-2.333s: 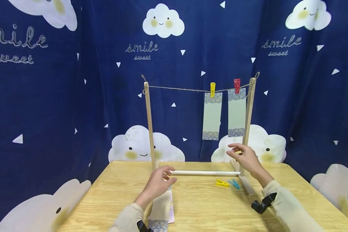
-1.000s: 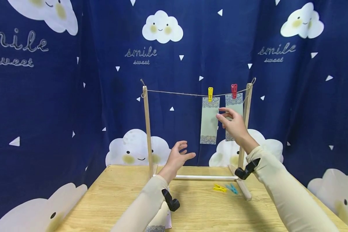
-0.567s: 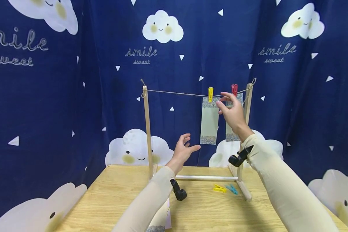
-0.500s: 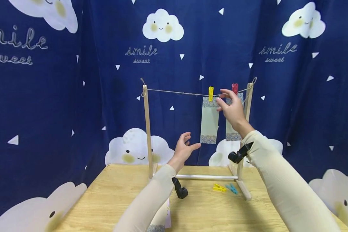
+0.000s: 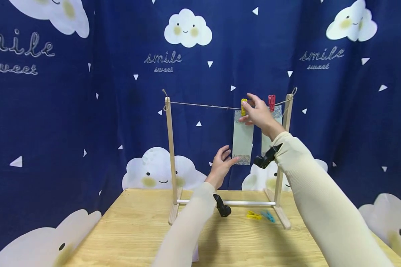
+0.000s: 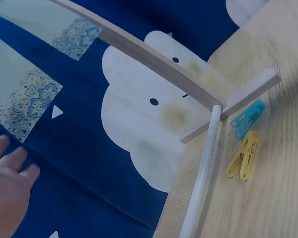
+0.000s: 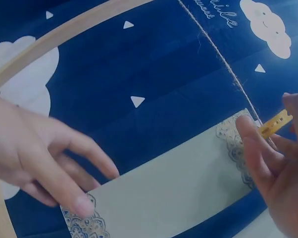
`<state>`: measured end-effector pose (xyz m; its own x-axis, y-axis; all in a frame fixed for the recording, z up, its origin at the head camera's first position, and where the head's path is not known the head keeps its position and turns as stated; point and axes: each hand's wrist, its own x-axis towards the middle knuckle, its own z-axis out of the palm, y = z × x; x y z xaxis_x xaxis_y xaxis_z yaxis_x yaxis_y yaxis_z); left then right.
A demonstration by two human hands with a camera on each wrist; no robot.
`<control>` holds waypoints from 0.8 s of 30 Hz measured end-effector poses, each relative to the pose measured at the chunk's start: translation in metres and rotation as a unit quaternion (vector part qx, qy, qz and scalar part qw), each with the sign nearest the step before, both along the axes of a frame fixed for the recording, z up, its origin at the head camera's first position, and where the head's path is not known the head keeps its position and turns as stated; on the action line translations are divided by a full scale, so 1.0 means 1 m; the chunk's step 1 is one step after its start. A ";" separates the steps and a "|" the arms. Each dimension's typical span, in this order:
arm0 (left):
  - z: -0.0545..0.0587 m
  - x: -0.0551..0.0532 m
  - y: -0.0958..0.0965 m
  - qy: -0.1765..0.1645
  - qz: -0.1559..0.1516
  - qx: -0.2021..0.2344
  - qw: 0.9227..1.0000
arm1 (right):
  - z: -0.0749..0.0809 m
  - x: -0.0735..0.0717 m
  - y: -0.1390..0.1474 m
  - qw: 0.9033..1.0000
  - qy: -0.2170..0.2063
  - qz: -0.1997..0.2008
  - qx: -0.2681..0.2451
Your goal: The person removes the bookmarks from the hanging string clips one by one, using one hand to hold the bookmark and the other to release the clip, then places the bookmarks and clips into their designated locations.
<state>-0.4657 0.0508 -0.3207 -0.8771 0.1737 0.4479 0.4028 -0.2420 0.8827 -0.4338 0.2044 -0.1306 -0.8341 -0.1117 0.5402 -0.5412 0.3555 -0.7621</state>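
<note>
A pale green paper strip with blue lace-pattern ends hangs from a string by a yellow clothespin. Around that clothespin my right hand has its thumb and fingers spread; no firm pinch shows. My left hand is at the strip's lower end, thumb in front and fingers apart near the left edge; whether it touches cannot be told. A second such strip hangs to the right under a red clothespin, partly hidden by my right hand and arm.
The string is tied between two wooden posts joined low down by a white rod. On the wooden table lie a yellow clothespin and a blue clothespin. A pinkish card peeks out beside my left sleeve.
Both hands have risen from near the table to the left hanging strip: the right to its clothespin, the left to its lower end. The strips hang as before.
</note>
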 end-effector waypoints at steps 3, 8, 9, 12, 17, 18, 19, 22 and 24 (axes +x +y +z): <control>-0.002 -0.003 0.009 0.005 -0.005 0.009 1.000 | -0.001 -0.002 -0.001 1.000 -0.003 -0.001 -0.007; -0.005 -0.005 0.014 -0.006 -0.010 0.032 0.999 | -0.003 -0.005 -0.002 1.000 0.010 -0.005 -0.016; -0.006 -0.004 0.014 -0.010 -0.015 0.039 0.999 | -0.003 -0.006 -0.001 1.000 0.012 -0.006 -0.016; -0.007 -0.006 0.012 -0.006 -0.023 0.050 0.998 | -0.002 -0.007 0.000 1.000 0.011 -0.009 -0.014; -0.005 -0.008 0.004 0.010 -0.009 0.035 0.999 | 0.002 -0.005 0.007 1.000 -0.012 -0.016 0.005; -0.005 -0.008 0.002 0.012 -0.006 0.032 0.999 | 0.003 -0.005 0.009 1.000 -0.017 -0.017 0.013; -0.004 -0.008 0.001 0.014 -0.004 0.031 0.999 | 0.004 -0.004 0.010 0.999 -0.022 -0.019 0.022; -0.004 -0.009 -0.003 0.019 0.000 0.030 0.999 | 0.007 -0.002 0.013 0.998 -0.028 -0.027 0.049; -0.005 -0.009 -0.004 0.020 0.000 0.031 0.999 | 0.008 -0.001 0.015 0.997 -0.029 -0.032 0.064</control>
